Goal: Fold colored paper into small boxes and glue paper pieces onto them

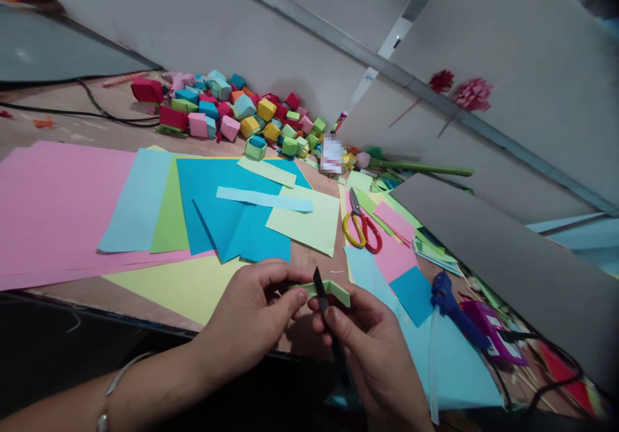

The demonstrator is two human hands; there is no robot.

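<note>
Near the table's front edge, my left hand (264, 309) pinches one end of a folded light green paper strip (338, 292) between thumb and fingers. My right hand (370, 342) is closed round a black craft knife (323, 300), its dark blade pointing up and crossing in front of the strip. The strip bends at an angle, and its right end lies by my right fingers. Beyond my hands lie a pale green sheet (309, 222), a light blue strip (264, 200) and folded blue paper (232, 216).
Small coloured paper boxes (242, 106) are heaped along the wall. Scissors (360, 225) with red and yellow handles lie to the right, near a blue glue gun (457, 313). Large pink sheets (58, 213) cover the left side. A grey board (507, 271) leans at the right.
</note>
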